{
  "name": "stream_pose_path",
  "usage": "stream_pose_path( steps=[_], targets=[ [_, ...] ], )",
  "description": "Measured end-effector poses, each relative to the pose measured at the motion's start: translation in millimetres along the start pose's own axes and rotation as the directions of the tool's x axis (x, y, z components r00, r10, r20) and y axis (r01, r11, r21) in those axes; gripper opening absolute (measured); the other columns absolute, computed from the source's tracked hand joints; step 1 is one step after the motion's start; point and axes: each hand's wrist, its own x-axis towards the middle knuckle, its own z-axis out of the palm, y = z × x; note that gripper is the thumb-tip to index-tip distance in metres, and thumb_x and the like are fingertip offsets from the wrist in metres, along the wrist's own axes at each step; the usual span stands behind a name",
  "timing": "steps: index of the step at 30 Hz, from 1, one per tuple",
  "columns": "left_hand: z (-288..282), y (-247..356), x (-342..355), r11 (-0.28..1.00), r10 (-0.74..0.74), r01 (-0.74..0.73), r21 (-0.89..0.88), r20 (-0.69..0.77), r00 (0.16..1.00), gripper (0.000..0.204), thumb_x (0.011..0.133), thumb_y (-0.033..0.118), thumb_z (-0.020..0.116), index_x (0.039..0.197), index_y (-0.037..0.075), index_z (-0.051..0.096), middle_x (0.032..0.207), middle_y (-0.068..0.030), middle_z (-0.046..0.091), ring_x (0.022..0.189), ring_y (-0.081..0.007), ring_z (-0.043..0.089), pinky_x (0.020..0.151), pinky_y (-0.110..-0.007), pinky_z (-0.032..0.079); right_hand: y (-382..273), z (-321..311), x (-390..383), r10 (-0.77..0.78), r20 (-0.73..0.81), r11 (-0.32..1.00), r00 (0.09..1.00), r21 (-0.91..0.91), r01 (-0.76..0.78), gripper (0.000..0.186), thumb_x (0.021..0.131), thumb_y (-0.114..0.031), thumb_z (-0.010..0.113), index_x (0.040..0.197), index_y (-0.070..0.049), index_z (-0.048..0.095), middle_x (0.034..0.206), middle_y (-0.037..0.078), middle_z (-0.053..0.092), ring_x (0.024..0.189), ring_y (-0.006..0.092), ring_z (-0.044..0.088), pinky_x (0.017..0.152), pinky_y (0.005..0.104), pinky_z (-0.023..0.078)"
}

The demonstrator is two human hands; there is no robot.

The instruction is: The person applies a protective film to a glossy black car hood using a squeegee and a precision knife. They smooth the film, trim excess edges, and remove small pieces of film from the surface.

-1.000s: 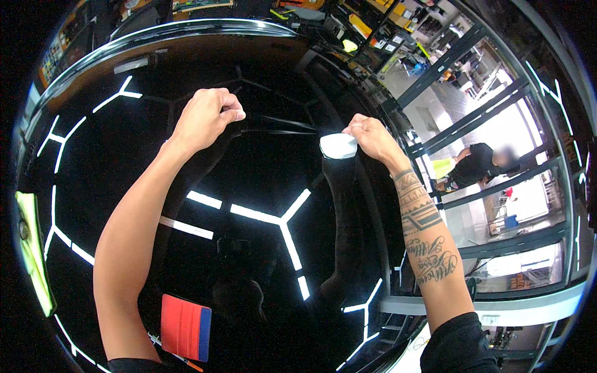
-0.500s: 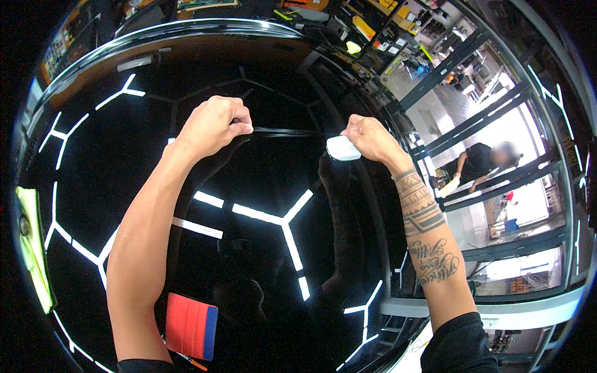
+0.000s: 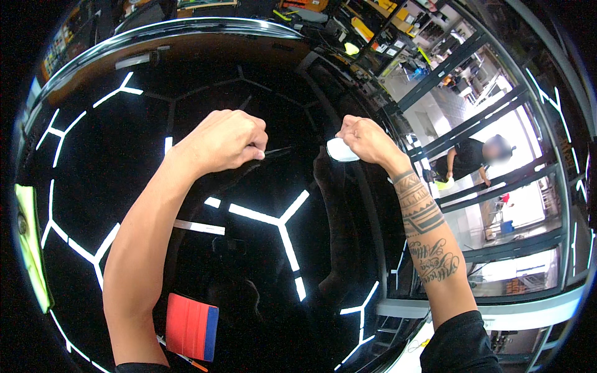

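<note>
My left hand [image 3: 233, 140] is closed above a glossy black curved panel [image 3: 249, 248], pinching a thin dark, shiny strand [image 3: 277, 150] that runs toward the right. My right hand [image 3: 367, 140] is closed on a small white rounded piece [image 3: 340, 151]; whether the strand reaches it I cannot tell. A red squeegee with a blue edge [image 3: 186, 323] lies beside my left forearm, with a slim orange tool [image 3: 198, 365] just under it.
A yellow-green cloth [image 3: 28, 242] sits at the far left. Shelves with mixed items [image 3: 367, 31] show along the top. At right a co-worker in black [image 3: 466, 158] bends among bright framed shapes, perhaps reflected. Hexagonal lights reflect in the panel.
My left hand has moved down and rightward, closer to my right hand, which has shifted slightly left. The stretched dark strand between them now shows less. The co-worker has shifted.
</note>
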Motion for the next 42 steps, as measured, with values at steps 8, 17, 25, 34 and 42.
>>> stream_pose_path(
  steps=[8, 17, 25, 34, 42],
  targets=[
    [-2, 36, 7, 0.973, 0.215, -0.206, -0.106, 0.080, 0.973, 0.012, 0.079, 0.016, 0.071, 0.074, 0.005, 0.069, 0.076, -0.0078, 0.064, 0.073, -0.0282, 0.066, 0.066, -0.039, 0.052, -3, -1, -1, 0.038, 0.024, 0.998, 0.999, 0.046, -0.039, 0.019, 0.084, -0.015, 0.056, 0.083, 0.002, 0.063, 0.087, 0.020, 0.066, 0.087, 0.0384, 0.064, 0.077, 0.0451, 0.050],
    [16, 70, 17, 0.936, 0.304, -0.287, -0.202, 0.056, 0.951, 0.017, 0.081, 0.016, 0.068, 0.072, 0.001, 0.067, 0.078, -0.0139, 0.066, 0.075, -0.0327, 0.067, 0.067, -0.042, 0.054, 2, -1, -2, -0.046, 0.008, 0.998, 0.999, 0.036, 0.045, 0.023, 0.076, -0.006, 0.051, 0.083, 0.007, 0.069, 0.089, 0.018, 0.065, 0.083, 0.0346, 0.064, 0.076, 0.0409, 0.051],
    [43, 105, 23, 0.950, 0.310, -0.311, -0.026, -0.053, 0.949, 0.017, 0.078, 0.014, 0.066, 0.066, 0.003, 0.062, 0.071, -0.0110, 0.060, 0.067, -0.0281, 0.066, 0.062, -0.040, 0.055, 0, -5, -2, -0.096, 0.001, 0.995, 0.995, -0.011, 0.096, 0.021, 0.080, -0.011, 0.053, 0.081, 0.000, 0.070, 0.090, 0.015, 0.066, 0.086, 0.0352, 0.064, 0.079, 0.0442, 0.052],
    [59, 155, 37, 0.998, -0.011, 0.010, -0.055, -0.005, 1.000, 0.013, 0.080, 0.010, 0.064, 0.075, -0.001, 0.065, 0.080, -0.0168, 0.064, 0.066, -0.0305, 0.069, 0.058, -0.040, 0.057, -28, -4, -32, -0.049, -0.558, 0.998, 0.829, -0.006, 0.055, 0.018, 0.078, -0.002, 0.056, 0.087, 0.002, 0.071, 0.086, 0.015, 0.064, 0.082, 0.0313, 0.064, 0.075, 0.0373, 0.052],
    [74, 167, 37, 0.931, -0.316, 0.290, -0.220, -0.093, 0.944, 0.018, 0.088, 0.013, 0.062, 0.085, -0.005, 0.065, 0.085, -0.0221, 0.066, 0.070, -0.0378, 0.069, 0.062, -0.046, 0.057, -80, -7, -79, 0.551, 0.214, 0.478, 0.806, 0.711, -0.516, 0.040, 0.089, -0.034, 0.069, 0.067, -0.001, 0.069, 0.056, 0.001, 0.059, 0.053, 0.0078, 0.054, 0.050, 0.0223, 0.042]
  ],
)
